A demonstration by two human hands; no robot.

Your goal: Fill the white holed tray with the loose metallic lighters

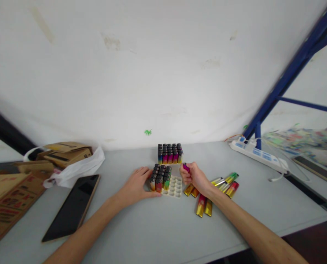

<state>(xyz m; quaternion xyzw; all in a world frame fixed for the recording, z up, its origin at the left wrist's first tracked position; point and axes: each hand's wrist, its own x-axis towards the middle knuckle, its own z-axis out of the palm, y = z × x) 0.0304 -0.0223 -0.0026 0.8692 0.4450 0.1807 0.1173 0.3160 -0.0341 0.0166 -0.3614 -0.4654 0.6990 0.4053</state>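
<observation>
A white tray with round-edged slots (175, 187) lies on the table, its left part filled with upright lighters (159, 178) with black tops. My left hand (136, 185) spans the tray's left side, thumb along the front edge and fingers at the back left corner, gripping it. Just above the tray's right side, my right hand (192, 175) is closed around a purple lighter (186, 167); part of it is hidden in the fingers. Behind the tray stands a tight block of upright lighters (170, 154). Loose shiny lighters (201, 205) lie under and beside my right forearm.
A tablet-like black slab (72, 207) lies at left, near cardboard boxes (12, 201) and a white plastic bag (82, 167). A power strip (259, 156) with cables sits at the back right by a blue metal frame (278, 86). A white wall rises behind the table.
</observation>
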